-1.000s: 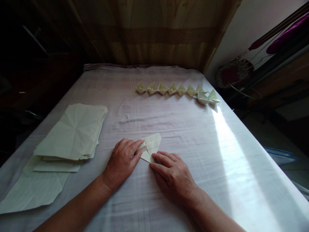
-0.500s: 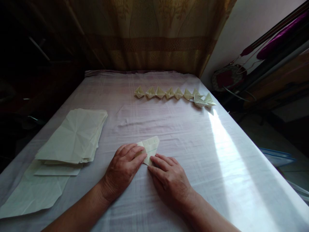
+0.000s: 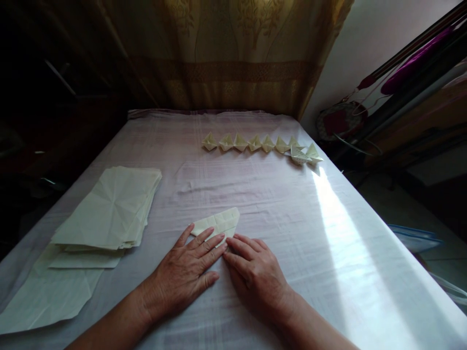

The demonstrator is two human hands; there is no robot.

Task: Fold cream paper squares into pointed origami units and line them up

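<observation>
A small folded piece of pale, creased paper (image 3: 221,222) lies flat on the cloth before me, its near edge partly covered by fingers. My left hand (image 3: 182,267) is open, fingers spread, with the fingertips resting on the paper's left and near side. On the paper's near right corner press the fingertips of my right hand (image 3: 257,270); its thumb and fingers are together there, closed on that corner. Farther back stands a row of several folded paper boats (image 3: 254,143), the rightmost ones bunched together.
A stack of creased paper sheets (image 3: 109,209) lies at the left, with a longer sheet (image 3: 65,291) sticking out under it. The cloth-covered surface (image 3: 277,194) ends at a curtain (image 3: 226,87) behind. A bag (image 3: 339,121) sits beyond the right edge.
My left hand has opened out from a closed grip and spread its fingers, moving slightly toward me and uncovering the paper's left part. My right hand has stayed at the corner.
</observation>
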